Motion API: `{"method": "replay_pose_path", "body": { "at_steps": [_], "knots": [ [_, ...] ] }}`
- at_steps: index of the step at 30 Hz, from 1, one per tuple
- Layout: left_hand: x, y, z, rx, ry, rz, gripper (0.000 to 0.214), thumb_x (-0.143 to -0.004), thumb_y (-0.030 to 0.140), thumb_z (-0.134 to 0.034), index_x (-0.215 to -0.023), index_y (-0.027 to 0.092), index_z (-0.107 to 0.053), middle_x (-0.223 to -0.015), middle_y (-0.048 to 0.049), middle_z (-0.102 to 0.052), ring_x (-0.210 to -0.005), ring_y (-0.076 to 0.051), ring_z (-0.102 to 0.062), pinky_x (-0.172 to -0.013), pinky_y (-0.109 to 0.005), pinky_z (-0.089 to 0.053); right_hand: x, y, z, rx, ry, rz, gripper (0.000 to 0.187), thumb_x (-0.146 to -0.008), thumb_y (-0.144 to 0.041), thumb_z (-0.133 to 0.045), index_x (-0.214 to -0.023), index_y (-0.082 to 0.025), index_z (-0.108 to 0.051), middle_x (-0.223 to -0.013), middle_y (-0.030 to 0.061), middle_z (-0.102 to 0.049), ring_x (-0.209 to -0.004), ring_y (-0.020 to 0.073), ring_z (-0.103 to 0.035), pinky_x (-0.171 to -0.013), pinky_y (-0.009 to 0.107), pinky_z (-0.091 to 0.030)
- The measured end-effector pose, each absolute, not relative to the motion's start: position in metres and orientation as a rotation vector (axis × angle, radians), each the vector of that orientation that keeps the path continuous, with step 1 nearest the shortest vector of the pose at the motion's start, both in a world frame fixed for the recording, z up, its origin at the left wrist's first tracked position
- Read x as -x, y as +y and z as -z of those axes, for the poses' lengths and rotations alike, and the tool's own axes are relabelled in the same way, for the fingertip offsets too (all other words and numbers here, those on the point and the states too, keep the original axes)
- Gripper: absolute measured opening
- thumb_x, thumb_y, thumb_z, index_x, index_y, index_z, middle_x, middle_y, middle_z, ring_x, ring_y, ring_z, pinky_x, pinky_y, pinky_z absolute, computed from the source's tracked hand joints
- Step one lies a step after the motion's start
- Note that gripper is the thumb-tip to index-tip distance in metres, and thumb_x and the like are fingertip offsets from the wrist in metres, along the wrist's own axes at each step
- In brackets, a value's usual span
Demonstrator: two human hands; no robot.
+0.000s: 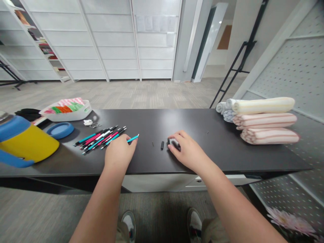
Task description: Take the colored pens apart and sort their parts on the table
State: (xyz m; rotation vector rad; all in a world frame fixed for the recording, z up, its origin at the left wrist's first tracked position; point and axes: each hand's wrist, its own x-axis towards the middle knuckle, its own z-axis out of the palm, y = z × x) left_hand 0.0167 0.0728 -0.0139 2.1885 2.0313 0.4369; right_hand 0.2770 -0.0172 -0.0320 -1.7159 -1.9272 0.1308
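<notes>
My left hand [120,152] rests on the black table [227,155] with its fingers closed around a teal pen [133,138] whose tip sticks out to the right. To its left lies a bundle of several teal, pink and black pens [101,137]. My right hand [186,148] is curled over small black pieces [174,144] on the table, fingertips touching them. A small black cap [162,145] and a thin black bit [153,143] lie between the two hands.
Rolled striped towels [265,119] are stacked at the right end. At the left stand a yellow and blue jug [22,141], a blue lid [60,130] and a white basket [67,109] of coloured items. White shelving lines the far wall.
</notes>
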Motion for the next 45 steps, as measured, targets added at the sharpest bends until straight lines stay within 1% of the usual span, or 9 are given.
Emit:
{"method": "replay_pose_path", "body": {
  "at_steps": [3, 5, 13, 19, 23, 27, 32, 39, 45],
  "knots": [
    [-0.017, 0.075, 0.018, -2.174, 2.041, -0.392, 0.033, -0.092, 0.054, -0.055, -0.086, 0.026, -0.071, -0.082, -0.0097, -0.076, -0.085, -0.036, -0.072, -0.068, -0.039, -0.045, -0.286, -0.012, 0.038, 1.601, -1.965, -0.143, 0.031, -0.094, -0.033, -0.072, -0.123, -0.023, -0.069, -0.144, 0.0132, -0.061, -0.132, 0.0285, -0.059, -0.114, 0.047, -0.046],
    [-0.017, 0.075, 0.018, -2.169, 2.046, -0.386, 0.03, -0.092, 0.05, -0.055, -0.086, 0.026, -0.071, -0.084, -0.0101, -0.077, -0.086, -0.036, -0.072, -0.069, -0.039, -0.046, -0.289, -0.009, 0.041, 1.556, -1.996, -0.153, 0.03, -0.094, -0.033, -0.073, -0.122, -0.024, -0.069, -0.144, 0.0129, -0.063, -0.135, 0.0289, -0.058, -0.115, 0.051, -0.044],
    [-0.02, 0.075, 0.017, -2.166, 2.034, -0.344, 0.025, -0.089, 0.044, -0.056, -0.087, 0.025, -0.072, -0.085, -0.0111, -0.077, -0.087, -0.035, -0.072, -0.07, -0.038, -0.046, -0.288, 0.0, 0.045, 1.448, -2.031, -0.18, 0.023, -0.094, -0.026, -0.073, -0.117, -0.025, -0.07, -0.131, 0.0064, -0.073, -0.123, 0.0245, -0.065, -0.11, 0.046, -0.048],
    [-0.017, 0.076, 0.017, -2.159, 1.96, -0.391, 0.027, -0.091, 0.048, -0.057, -0.08, 0.028, -0.07, -0.07, -0.0049, -0.074, -0.077, -0.031, -0.07, -0.065, -0.035, -0.042, -0.288, -0.003, 0.043, 1.404, -2.037, -0.189, 0.022, -0.092, -0.021, -0.072, -0.113, -0.025, -0.069, -0.124, 0.0048, -0.075, -0.117, 0.024, -0.065, -0.106, 0.044, -0.048],
    [-0.025, 0.069, 0.012, -2.229, 1.835, -0.548, 0.03, -0.094, 0.053, -0.058, -0.092, 0.026, -0.072, -0.086, -0.0053, -0.078, -0.085, -0.03, -0.072, -0.07, -0.034, -0.044, -0.286, -0.005, 0.038, 1.446, -2.031, -0.206, 0.025, -0.09, -0.024, -0.073, -0.115, -0.025, -0.067, -0.118, 0.005, -0.074, -0.111, 0.0258, -0.065, -0.1, 0.044, -0.049],
    [-0.04, 0.06, 0.011, -2.33, 1.531, -0.552, 0.026, -0.093, 0.049, -0.065, -0.102, 0.026, -0.075, -0.099, -0.0039, -0.08, -0.091, -0.026, -0.073, -0.077, -0.032, -0.046, -0.284, -0.007, 0.036, 1.461, -2.046, -0.221, 0.029, -0.09, -0.026, -0.073, -0.117, -0.025, -0.066, -0.119, 0.0056, -0.073, -0.112, 0.0264, -0.064, -0.1, 0.045, -0.048],
    [-0.055, 0.054, 0.019, -2.445, 1.554, -0.471, 0.024, -0.094, 0.047, -0.066, -0.101, 0.026, -0.075, -0.096, -0.0047, -0.081, -0.085, -0.027, -0.073, -0.073, -0.034, -0.045, -0.285, -0.008, 0.036, 1.468, -2.052, -0.235, 0.029, -0.091, -0.026, -0.072, -0.119, -0.025, -0.065, -0.12, 0.0059, -0.072, -0.113, 0.0264, -0.063, -0.101, 0.044, -0.047],
    [-0.058, 0.053, 0.022, -2.442, 1.595, -0.475, 0.022, -0.097, 0.041, -0.061, -0.101, 0.026, -0.076, -0.097, -0.0068, -0.081, -0.094, -0.03, -0.074, -0.076, -0.035, -0.047, -0.285, -0.009, 0.036, 1.464, -2.057, -0.231, 0.028, -0.091, -0.026, -0.072, -0.118, -0.025, -0.065, -0.121, 0.0055, -0.072, -0.114, 0.0263, -0.063, -0.101, 0.044, -0.046],
    [-0.056, 0.054, 0.021, -2.401, 1.594, -0.518, 0.023, -0.097, 0.045, -0.062, -0.101, 0.025, -0.074, -0.095, -0.0076, -0.08, -0.088, -0.028, -0.073, -0.074, -0.033, -0.047, -0.285, -0.008, 0.037, 1.457, -2.051, -0.231, 0.028, -0.091, -0.027, -0.073, -0.118, -0.026, -0.065, -0.121, 0.0065, -0.071, -0.114, 0.0272, -0.063, -0.102, 0.045, -0.047]
  ]
}}
